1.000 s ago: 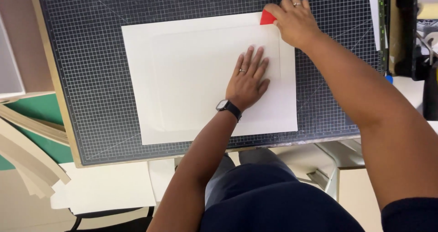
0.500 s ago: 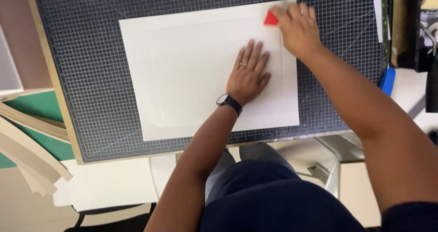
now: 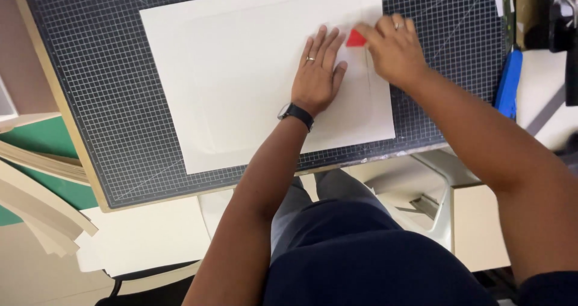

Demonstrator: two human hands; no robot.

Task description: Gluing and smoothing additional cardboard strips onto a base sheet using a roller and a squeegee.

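Note:
A large cream sheet of paper [image 3: 241, 77] lies on a dark gridded cutting mat [image 3: 102, 101]. My left hand [image 3: 318, 71], with a ring and a black wristwatch, rests flat on the sheet, fingers spread, pressing it down. My right hand [image 3: 394, 50] grips a small red tool [image 3: 355, 39] and holds it against the paper just right of my left fingertips. A faint raised outline shows under the sheet.
A blue tool [image 3: 509, 83] lies at the mat's right edge. Stacked boards [image 3: 36, 203] and a green mat [image 3: 36, 137] sit to the left. A white stool [image 3: 433, 197] stands below the table edge, by my lap.
My right hand has slid the red tool down from the sheet's upper right corner, along its right side, to beside my left hand. The left hand stayed flat on the paper.

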